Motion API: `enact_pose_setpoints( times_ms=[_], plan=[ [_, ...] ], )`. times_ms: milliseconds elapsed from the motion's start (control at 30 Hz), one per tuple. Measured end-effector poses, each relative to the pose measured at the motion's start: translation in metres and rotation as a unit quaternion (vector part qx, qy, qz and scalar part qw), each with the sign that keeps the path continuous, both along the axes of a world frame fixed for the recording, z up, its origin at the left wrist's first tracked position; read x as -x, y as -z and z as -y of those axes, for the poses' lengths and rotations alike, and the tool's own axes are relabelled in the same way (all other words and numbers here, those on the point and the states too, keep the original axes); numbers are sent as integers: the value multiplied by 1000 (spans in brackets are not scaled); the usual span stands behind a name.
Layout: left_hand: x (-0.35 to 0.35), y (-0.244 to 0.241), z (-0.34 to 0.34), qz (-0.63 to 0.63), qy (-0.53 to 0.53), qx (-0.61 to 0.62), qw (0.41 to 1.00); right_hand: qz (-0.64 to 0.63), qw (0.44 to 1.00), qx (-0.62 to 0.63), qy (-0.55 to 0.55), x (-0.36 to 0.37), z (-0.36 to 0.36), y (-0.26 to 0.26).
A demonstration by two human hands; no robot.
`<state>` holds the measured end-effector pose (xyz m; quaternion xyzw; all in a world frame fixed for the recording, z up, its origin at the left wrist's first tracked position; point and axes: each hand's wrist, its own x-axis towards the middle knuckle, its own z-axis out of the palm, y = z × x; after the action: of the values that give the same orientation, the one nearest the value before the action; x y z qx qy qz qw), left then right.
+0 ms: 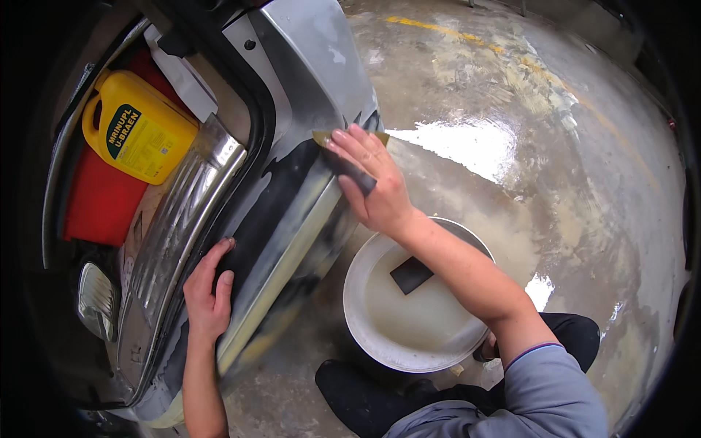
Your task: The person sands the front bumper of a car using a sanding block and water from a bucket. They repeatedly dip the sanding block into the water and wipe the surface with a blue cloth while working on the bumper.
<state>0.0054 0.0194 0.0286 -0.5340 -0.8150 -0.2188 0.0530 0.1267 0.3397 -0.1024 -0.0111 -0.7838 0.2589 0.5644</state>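
My right hand point(375, 175) presses a folded sheet of sandpaper point(350, 171) flat onto the edge of a car's rear bumper point(290, 235). The bumper is wet and shows dark, grey and pale yellowish patches. My left hand point(211, 290) rests on the bumper's inner side beside the black rubber seal point(264, 109), fingers apart, holding nothing. Below my right forearm stands a round white bucket point(358, 323) of cloudy water, with a dark square sheet point(412, 275) in it.
Inside the open trunk, behind a metal sill plate point(181, 219), lie a yellow plastic jug point(148, 131) bearing writing and a red object point(104, 191). A lamp-like part point(97, 301) sits at the left. The concrete floor point(547, 219) has wet, shiny patches.
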Motion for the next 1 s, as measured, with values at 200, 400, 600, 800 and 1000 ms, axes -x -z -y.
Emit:
enact_pose_setpoints(
  times_ms=[200,400,600,800,1000],
  plan=[
    [-4,2,0,-20,-1,-10,1000,-10,1000,-3,-15,0,-6,-7],
    [-86,31,-64,-51,217,-71,972,30,961,230,-150,-39,3,-11],
    [-182,271,-136,297,331,406,798,-89,869,485,-53,-109,-6,-64],
    [-223,416,-164,328,178,550,748,-362,701,611,-60,-134,-29,-47],
    [-144,189,-195,862,67,93,495,-454,648,611,-31,-138,-68,-51]
  ],
)
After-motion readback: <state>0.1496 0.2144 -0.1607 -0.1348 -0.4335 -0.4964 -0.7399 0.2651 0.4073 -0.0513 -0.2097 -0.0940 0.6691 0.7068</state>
